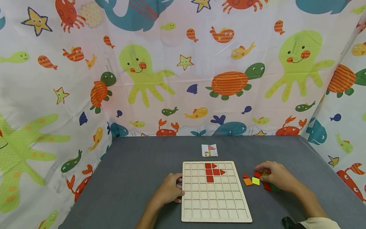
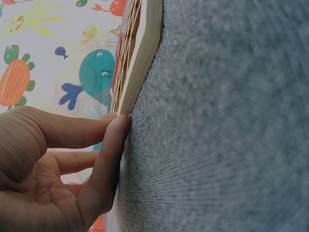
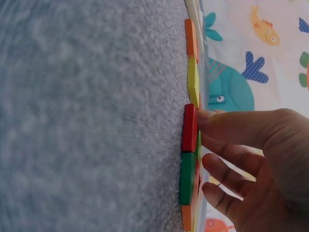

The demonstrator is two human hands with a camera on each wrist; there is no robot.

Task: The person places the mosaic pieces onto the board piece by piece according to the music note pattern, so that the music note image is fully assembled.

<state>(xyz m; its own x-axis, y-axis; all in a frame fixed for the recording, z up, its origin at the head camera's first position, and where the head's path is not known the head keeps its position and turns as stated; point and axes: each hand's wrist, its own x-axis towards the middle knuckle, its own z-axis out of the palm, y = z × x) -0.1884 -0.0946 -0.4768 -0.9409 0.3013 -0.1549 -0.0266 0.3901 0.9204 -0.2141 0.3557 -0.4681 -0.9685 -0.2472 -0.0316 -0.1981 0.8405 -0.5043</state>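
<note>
Fingers (image 2: 110, 145) of the left hand (image 1: 170, 187) touched the left edge of the grid board (image 1: 198, 186); the right hand (image 1: 275, 173) was at the coloured tiles (image 1: 255, 181).

The left fingers lay extended; the right thumb was at a red tile (image 3: 189, 128), though I could not tell whether that hand gripped it. The board lay flat on a grey table (image 1: 137, 184), red pieces (image 1: 209, 172) in its upper rows. A narrow gap parted its right edge from the tiles; room was wider leftward. Beyond its far edge, a small card (image 1: 209, 150) showed a coloured grid, any lettering too small to read.
</note>
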